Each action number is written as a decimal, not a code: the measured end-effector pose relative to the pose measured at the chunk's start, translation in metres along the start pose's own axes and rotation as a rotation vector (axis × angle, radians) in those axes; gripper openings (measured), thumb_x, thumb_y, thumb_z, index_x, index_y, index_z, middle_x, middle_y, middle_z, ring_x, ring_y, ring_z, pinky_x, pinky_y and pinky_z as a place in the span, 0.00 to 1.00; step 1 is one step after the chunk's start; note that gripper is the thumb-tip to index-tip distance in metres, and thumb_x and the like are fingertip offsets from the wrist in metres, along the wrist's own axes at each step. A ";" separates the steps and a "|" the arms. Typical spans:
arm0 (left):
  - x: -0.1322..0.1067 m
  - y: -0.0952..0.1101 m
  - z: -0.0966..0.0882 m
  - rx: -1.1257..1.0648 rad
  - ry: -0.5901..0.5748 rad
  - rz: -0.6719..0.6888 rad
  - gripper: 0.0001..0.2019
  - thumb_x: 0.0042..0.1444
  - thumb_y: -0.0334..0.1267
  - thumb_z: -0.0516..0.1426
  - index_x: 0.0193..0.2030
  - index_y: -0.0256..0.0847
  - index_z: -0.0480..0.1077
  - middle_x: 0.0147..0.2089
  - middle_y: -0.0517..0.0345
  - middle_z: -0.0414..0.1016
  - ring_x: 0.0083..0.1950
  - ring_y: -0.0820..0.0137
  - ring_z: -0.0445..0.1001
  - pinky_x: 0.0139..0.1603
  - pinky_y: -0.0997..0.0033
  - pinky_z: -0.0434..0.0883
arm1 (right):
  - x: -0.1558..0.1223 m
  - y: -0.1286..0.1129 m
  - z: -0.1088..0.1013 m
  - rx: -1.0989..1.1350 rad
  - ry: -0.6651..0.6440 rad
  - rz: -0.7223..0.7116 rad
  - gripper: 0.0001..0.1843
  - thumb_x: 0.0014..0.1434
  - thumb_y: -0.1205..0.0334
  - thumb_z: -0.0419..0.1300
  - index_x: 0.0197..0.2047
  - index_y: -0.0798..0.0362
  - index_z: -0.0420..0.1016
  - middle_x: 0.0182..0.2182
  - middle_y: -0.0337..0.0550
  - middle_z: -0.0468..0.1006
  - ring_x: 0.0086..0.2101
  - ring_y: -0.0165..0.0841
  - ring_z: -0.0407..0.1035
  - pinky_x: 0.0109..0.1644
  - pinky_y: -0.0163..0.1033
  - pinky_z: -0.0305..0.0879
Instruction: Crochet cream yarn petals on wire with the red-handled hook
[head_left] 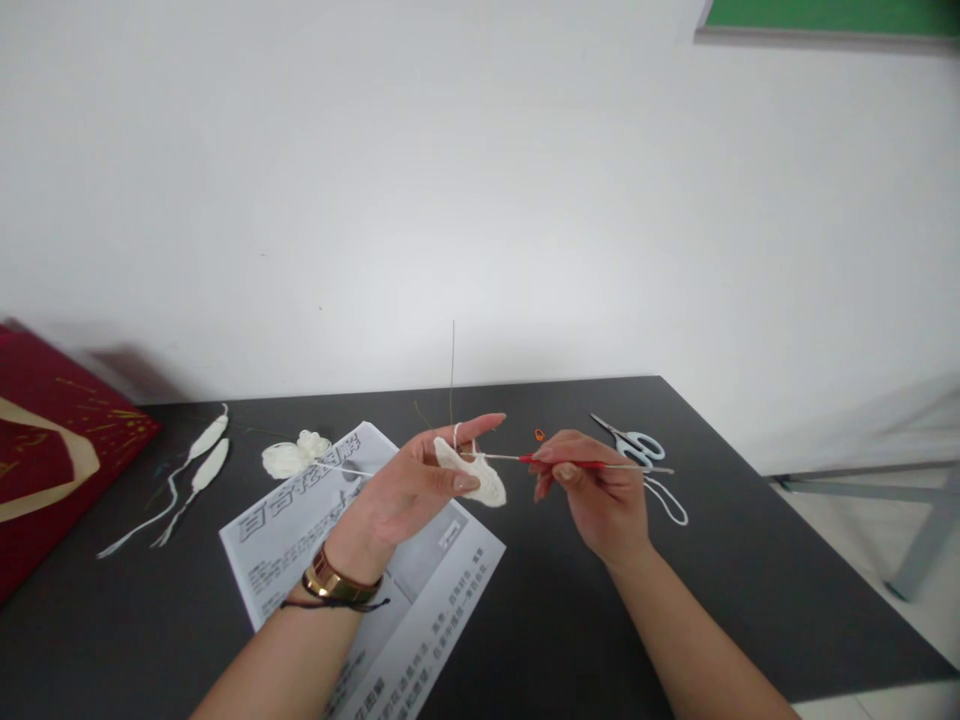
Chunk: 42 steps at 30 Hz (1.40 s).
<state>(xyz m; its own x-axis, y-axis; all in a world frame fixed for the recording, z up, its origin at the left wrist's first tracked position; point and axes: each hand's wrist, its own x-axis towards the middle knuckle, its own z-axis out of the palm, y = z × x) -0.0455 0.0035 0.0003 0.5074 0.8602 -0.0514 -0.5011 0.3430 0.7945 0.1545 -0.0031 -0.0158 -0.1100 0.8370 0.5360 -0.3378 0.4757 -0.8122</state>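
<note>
Between the thumb and fingers of my left hand [420, 485] is a small white crochet piece [484, 482], with white yarn looped round the raised index finger. A thin wire [453, 370] sticks up behind that hand. My right hand [600, 490] grips a crochet hook [566, 462] by its red handle, and the metal tip reaches the top edge of the crochet piece. Whether the tip is inside a stitch is too small to tell. White yarn [345, 468] runs from the left hand toward a yarn ball [283, 460] on the table.
Printed sheets [465, 580] lie under my left arm on the black table [555, 620]. Two white crocheted petals [210, 463] with tails lie at left, near a red bag [52, 450]. Scissors [637, 445], a white yarn loop [671, 500] and an orange stitch marker [539, 435] lie at right.
</note>
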 end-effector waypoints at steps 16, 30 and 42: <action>-0.004 0.003 -0.006 0.090 -0.080 -0.088 0.28 0.35 0.28 0.66 0.48 0.40 0.75 0.27 0.59 0.65 0.30 0.71 0.64 0.28 0.72 0.59 | 0.009 -0.010 -0.014 0.095 -0.085 0.024 0.05 0.55 0.64 0.61 0.34 0.51 0.79 0.26 0.43 0.74 0.26 0.32 0.68 0.20 0.36 0.67; -0.009 0.006 0.003 0.534 -0.041 0.014 0.20 0.44 0.34 0.64 0.47 0.43 0.76 0.27 0.58 0.69 0.25 0.75 0.61 0.26 0.72 0.56 | 0.011 -0.002 -0.007 0.354 0.143 0.448 0.08 0.50 0.58 0.66 0.28 0.53 0.76 0.17 0.35 0.71 0.16 0.23 0.62 0.17 0.27 0.65; 0.016 -0.027 0.012 0.354 0.309 0.316 0.28 0.46 0.32 0.63 0.57 0.46 0.67 0.27 0.66 0.60 0.27 0.78 0.58 0.30 0.77 0.58 | -0.001 0.016 0.019 0.322 0.416 0.434 0.08 0.54 0.57 0.63 0.36 0.51 0.75 0.31 0.38 0.78 0.28 0.25 0.69 0.34 0.33 0.75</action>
<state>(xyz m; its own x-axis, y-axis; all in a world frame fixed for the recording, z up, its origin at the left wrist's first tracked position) -0.0157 0.0034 -0.0151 0.1155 0.9892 0.0900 -0.3029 -0.0512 0.9516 0.1315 -0.0016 -0.0256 0.0489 0.9988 -0.0083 -0.6124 0.0234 -0.7902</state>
